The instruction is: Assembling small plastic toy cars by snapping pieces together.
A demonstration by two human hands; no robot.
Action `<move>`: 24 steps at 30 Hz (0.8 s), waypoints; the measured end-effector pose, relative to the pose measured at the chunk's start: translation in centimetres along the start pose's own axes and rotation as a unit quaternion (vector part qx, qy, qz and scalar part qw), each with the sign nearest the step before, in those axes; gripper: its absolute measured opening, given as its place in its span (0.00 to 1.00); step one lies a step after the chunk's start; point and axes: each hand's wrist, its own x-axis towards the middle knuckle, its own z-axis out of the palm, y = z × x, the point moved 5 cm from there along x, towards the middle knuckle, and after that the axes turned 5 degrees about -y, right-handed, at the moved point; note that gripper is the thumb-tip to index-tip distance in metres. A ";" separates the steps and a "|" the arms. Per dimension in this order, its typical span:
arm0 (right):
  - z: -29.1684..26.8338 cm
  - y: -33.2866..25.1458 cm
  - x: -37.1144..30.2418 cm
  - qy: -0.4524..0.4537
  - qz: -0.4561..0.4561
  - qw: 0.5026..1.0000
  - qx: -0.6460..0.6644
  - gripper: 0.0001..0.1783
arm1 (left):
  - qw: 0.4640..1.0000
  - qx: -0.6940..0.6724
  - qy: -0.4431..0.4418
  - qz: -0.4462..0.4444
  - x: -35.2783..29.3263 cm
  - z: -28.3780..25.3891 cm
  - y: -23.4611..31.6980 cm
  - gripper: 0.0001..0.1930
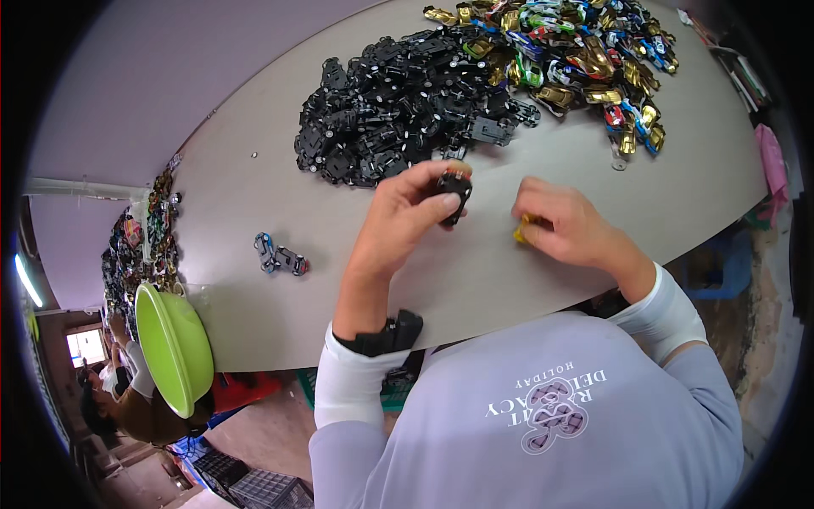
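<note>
My left hand is closed on a black toy car base, pinched upright between thumb and fingers, with a bit of red at its top. To its right, just above the table, my right hand has its fingers curled around a small yellow piece. Most of that piece is hidden, so its kind does not show. Beyond my hands lies a heap of black toy car bases. It runs into a heap of shiny toy car bodies in gold, blue, green and red.
Two small toy cars lie together left of my left forearm. A lime green basin stands tilted at the table's left edge. Farther left, another person sits near more heaped parts. Something pink hangs at the right edge.
</note>
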 end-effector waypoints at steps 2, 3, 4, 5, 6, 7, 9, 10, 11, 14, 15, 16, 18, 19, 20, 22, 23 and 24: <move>-0.7 0.4 0.3 0.025 0.041 0.999 -0.014 0.07 | 1.000 -0.005 0.024 -0.017 -1.8 0.3 -0.8 0.18; -1.2 -0.1 0.5 0.093 -0.043 0.993 -0.051 0.08 | 1.000 -0.006 0.021 -0.010 -2.3 0.8 -1.2 0.18; -1.7 -0.9 0.3 0.157 -0.127 0.975 -0.088 0.08 | 0.998 -0.037 0.041 -0.003 -2.7 1.3 -1.7 0.17; -2.0 -1.1 0.4 0.157 -0.127 0.975 -0.096 0.08 | 0.996 -0.068 0.061 0.003 -2.9 1.6 -2.1 0.17; -1.9 -1.0 0.4 0.138 -0.079 0.987 0.024 0.08 | 0.996 -0.070 0.058 0.007 -3.4 1.9 -2.3 0.17; -1.6 -0.9 0.4 0.117 -0.029 0.982 0.145 0.08 | 0.997 -0.073 0.040 0.003 -3.8 2.3 -2.5 0.16; -0.1 -1.9 0.4 0.068 0.014 0.960 0.271 0.06 | 0.997 -0.081 0.016 -0.003 -4.5 3.2 -3.0 0.12; 1.1 -2.2 0.3 0.017 0.055 0.917 0.395 0.03 | 0.997 -0.083 0.013 0.000 -4.8 3.7 -3.0 0.12; 1.6 -2.6 0.1 0.000 0.066 0.909 0.412 0.02 | 0.998 -0.059 0.015 0.001 -5.1 4.1 -2.9 0.12; 2.5 -2.3 -0.1 0.003 0.070 0.918 0.391 0.02 | 0.999 0.019 0.027 0.015 -5.4 4.5 -2.5 0.11; 2.7 -2.3 0.2 -0.003 0.070 0.917 0.393 0.02 | 0.997 0.068 0.025 0.020 -5.3 4.5 -2.6 0.10; 2.5 -2.8 0.5 0.031 0.042 0.942 0.333 0.02 | 0.990 0.120 0.033 0.064 -5.3 4.3 -2.1 0.08; 1.9 -3.7 1.3 0.077 0.009 0.965 0.249 0.03 | 0.972 0.215 0.051 0.076 -4.8 3.7 -0.1 0.07; 1.4 -4.2 1.8 0.081 0.003 0.967 0.242 0.03 | 0.970 0.216 0.069 0.084 -4.6 3.5 1.1 0.06; 1.4 -4.5 2.2 0.084 -0.002 0.968 0.235 0.04 | 0.968 0.218 0.086 0.093 -4.8 3.4 2.0 0.07; 1.7 -4.7 3.1 0.087 -0.010 0.969 0.231 0.04 | 0.969 0.214 0.103 0.075 -5.2 2.7 2.4 0.07; 1.9 -5.0 3.5 0.094 -0.015 0.970 0.224 0.04 | 0.971 0.203 0.105 0.076 -5.6 2.2 2.4 0.06; 2.5 -5.2 3.7 0.091 -0.017 0.970 0.224 0.04 | 0.973 0.191 0.105 0.078 -6.0 1.8 2.4 0.06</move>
